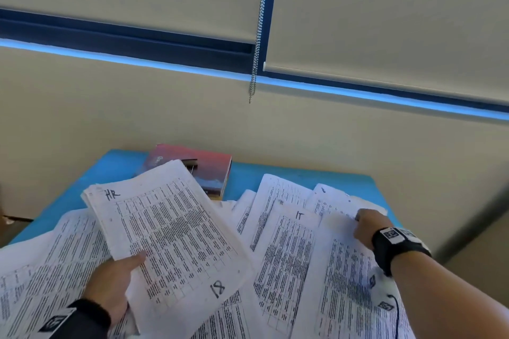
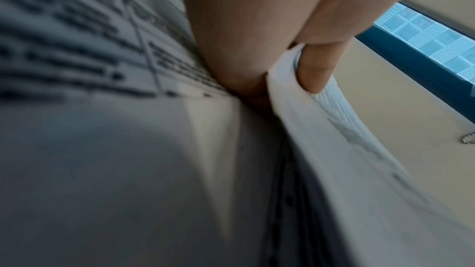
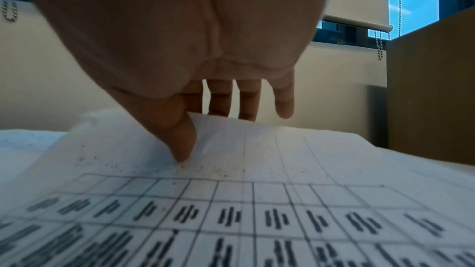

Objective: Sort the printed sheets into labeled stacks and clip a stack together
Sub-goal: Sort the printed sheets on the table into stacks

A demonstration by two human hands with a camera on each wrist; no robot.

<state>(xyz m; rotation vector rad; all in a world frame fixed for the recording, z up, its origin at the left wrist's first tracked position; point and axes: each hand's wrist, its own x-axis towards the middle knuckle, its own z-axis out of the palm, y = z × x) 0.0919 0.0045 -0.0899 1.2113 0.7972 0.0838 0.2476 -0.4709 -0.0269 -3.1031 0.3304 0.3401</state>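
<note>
My left hand (image 1: 132, 261) grips a thin stack of printed sheets marked "HR" and "18" (image 1: 165, 228) and holds it tilted above the loose papers. In the left wrist view the thumb (image 2: 313, 68) lies on the stack's edge (image 2: 321, 129) with the fingers underneath. My right hand (image 1: 363, 221) pinches the far edge of a printed sheet (image 1: 344, 270) at the right. Its thumb (image 3: 182, 145) presses on top, and its fingers go behind the raised edge of the sheet (image 3: 257, 200). A sheet marked "IT" (image 1: 292, 242) lies between my hands. A black binder clip (image 1: 190, 164) sits on a red book (image 1: 209, 173).
Loose printed sheets cover most of the blue table (image 1: 121, 170), which stands against a beige wall. A bead chain (image 1: 257, 36) hangs from the blinds above. A brown cardboard box (image 3: 432, 88) stands to the right of the table.
</note>
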